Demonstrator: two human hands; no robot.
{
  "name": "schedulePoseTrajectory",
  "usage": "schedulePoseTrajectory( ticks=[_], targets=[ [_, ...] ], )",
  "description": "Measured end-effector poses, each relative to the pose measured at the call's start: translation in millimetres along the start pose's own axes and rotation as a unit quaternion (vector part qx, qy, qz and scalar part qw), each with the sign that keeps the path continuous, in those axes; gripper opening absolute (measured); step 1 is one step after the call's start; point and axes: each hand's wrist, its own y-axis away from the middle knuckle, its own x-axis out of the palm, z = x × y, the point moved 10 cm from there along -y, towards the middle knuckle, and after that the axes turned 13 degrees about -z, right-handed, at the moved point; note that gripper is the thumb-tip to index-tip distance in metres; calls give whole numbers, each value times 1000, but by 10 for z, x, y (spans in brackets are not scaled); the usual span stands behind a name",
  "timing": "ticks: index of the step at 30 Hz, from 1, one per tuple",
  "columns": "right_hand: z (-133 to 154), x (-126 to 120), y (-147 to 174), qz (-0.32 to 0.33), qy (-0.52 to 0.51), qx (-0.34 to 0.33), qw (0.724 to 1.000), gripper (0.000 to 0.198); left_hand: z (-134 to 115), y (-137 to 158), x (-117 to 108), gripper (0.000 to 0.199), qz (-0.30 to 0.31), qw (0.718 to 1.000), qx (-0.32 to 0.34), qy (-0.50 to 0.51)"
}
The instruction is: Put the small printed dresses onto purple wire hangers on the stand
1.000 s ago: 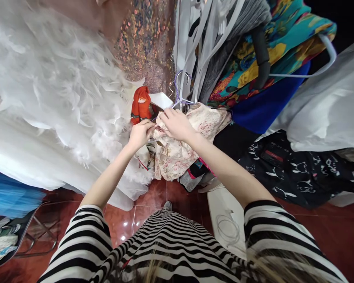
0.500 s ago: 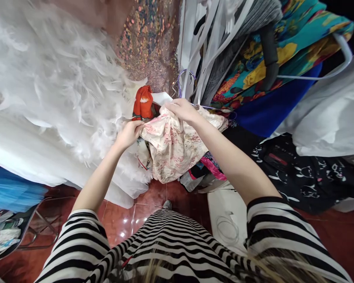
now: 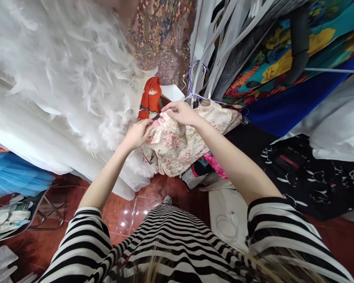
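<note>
Both the left hand (image 3: 138,133) and right hand (image 3: 181,113) pinch the floral garment (image 3: 175,147).

Red floor tiles (image 3: 113,215) gleam; metal-legged furniture (image 3: 35,205) stands at left.

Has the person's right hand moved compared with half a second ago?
Yes. Judged against the orange-red cloth, the right hand has shifted leftward in the view, bringing its fingertips closer to that cloth.
</note>
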Motion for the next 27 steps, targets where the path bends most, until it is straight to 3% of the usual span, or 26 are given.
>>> schedulePoseTrajectory(
  ticks=[2, 4, 9, 11, 13, 17, 21, 27],
  targets=[
    [45, 29, 63, 24, -1, -9, 1000, 39, -161, -78, 96, 41, -15, 999, 21, 29],
    [49, -128, 102, 0, 31, -16, 999, 41, -253, -156, 187, 41, -29, 998, 31, 51],
    [-293, -1175, 320, -181, 190, -38, 964, 37, -185, -243, 363, 37, -10, 998, 15, 61],
    [-630, -1499, 476, -207, 229, -17, 951, 38, -137, -256, 360, 35, -6, 998, 16, 61],
    [-953, -1663, 620, -215, 237, -1, 947, 38, -120, -272, 347, 34, -2, 998, 22, 57],
    [-1256, -1642, 792, -224, 239, 1, 945, 39, -158, -306, 314, 36, -21, 999, 24, 19],
    [-1215, -1558, 861, -234, 251, 1, 939, 39, -220, -295, 269, 41, -77, 997, 5, -5],
    [-1220, -1504, 871, -216, 250, 9, 944, 36, -163, -307, 334, 44, -83, 996, -15, -28]
  ],
)
